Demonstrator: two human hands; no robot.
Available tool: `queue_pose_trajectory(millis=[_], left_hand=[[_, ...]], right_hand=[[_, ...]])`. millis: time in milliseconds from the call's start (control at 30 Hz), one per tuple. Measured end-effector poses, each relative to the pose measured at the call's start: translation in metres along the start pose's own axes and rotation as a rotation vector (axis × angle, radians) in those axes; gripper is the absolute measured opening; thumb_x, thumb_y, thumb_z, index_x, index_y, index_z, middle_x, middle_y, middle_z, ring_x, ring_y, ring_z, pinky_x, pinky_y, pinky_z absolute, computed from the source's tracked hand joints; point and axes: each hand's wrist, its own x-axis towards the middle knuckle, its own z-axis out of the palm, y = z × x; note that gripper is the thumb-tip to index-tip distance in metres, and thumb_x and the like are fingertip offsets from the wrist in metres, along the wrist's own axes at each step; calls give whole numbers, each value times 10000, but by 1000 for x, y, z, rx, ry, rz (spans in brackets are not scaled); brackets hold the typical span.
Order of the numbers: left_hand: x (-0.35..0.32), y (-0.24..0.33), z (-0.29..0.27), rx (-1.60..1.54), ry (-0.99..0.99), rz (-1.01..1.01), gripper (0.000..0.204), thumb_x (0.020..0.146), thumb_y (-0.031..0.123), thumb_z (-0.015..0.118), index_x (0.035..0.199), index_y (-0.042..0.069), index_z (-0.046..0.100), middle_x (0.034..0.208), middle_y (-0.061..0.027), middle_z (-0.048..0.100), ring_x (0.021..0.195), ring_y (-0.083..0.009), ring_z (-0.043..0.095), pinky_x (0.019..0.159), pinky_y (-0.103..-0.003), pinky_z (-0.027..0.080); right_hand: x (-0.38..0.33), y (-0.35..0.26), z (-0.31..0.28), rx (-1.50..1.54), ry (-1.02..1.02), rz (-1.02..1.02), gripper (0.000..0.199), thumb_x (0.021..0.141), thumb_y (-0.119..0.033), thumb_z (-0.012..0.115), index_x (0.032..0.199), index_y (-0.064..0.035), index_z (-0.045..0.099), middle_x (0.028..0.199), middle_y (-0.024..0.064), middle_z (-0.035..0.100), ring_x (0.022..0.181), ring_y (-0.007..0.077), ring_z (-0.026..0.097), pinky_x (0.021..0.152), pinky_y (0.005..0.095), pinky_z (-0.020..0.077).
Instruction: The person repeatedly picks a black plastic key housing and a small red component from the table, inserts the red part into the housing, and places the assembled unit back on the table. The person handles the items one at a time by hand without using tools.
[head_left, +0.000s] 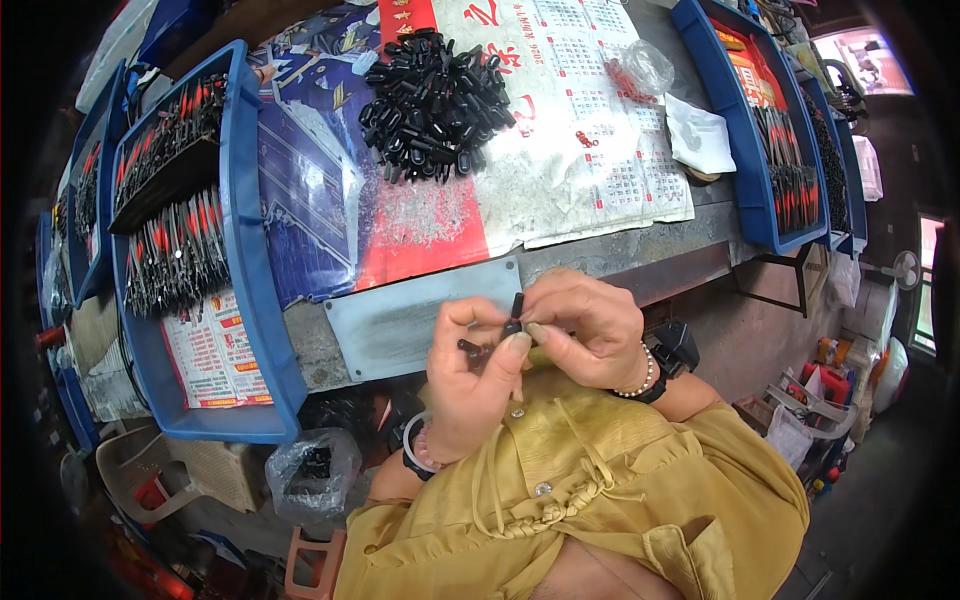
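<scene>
Close to my chest, at the bench's front edge, both hands meet around a small black plastic part. My left hand pinches it from below between thumb and fingertips. Another dark, slim piece pokes out among the left fingers; its kind is hard to make out. Fingertips of my right hand are closed on the upper side of the black part. Behind the hands lies a pale grey-blue plate. Farther back on the bench is a heap of glossy black plastic pieces, with several small red rings to its right.
A blue tray at left holds rows of slim black-and-red pieces; another blue tray stands at right. A clear plastic bag and white paper lie on the bench. Below are a plastic-lined bin and a beige chair.
</scene>
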Motion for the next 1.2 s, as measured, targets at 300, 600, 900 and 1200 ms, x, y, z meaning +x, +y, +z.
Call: queue_pose_trajectory(millis=[300,600,900,1200], left_hand=[[11,8,-13,-183,-80,-237,265,940,110,526,1172,16,439,737,-76,610,476,-62,479,467,-183,385],[15,3,-26,-534,-86,-358,224,963,195,469,1138,57,482,970,-132,611,608,-124,533,529,-226,408],[10,2,-29,-462,-63,-363,171,950,216,526,1028,64,508,964,-138,576,678,-178,569,567,-264,491],[13,-2,-27,-516,-123,-202,225,967,273,538,961,48,532,790,-73,565,581,-122,495,503,-226,393]], right_hand=[[43,-1,-33,-265,-84,29,98,808,-24,633,892,25,627,867,136,657,777,239,660,674,304,507],[159,74,-67,-942,-176,-24,195,811,-48,556,990,-16,626,895,156,641,835,342,616,758,418,490],[210,117,-69,-1057,-387,-73,230,790,-52,534,1005,-44,613,973,133,604,916,329,596,797,422,476],[112,31,-82,-398,-196,245,202,788,-101,682,964,-10,647,774,59,628,662,100,554,603,251,456]])
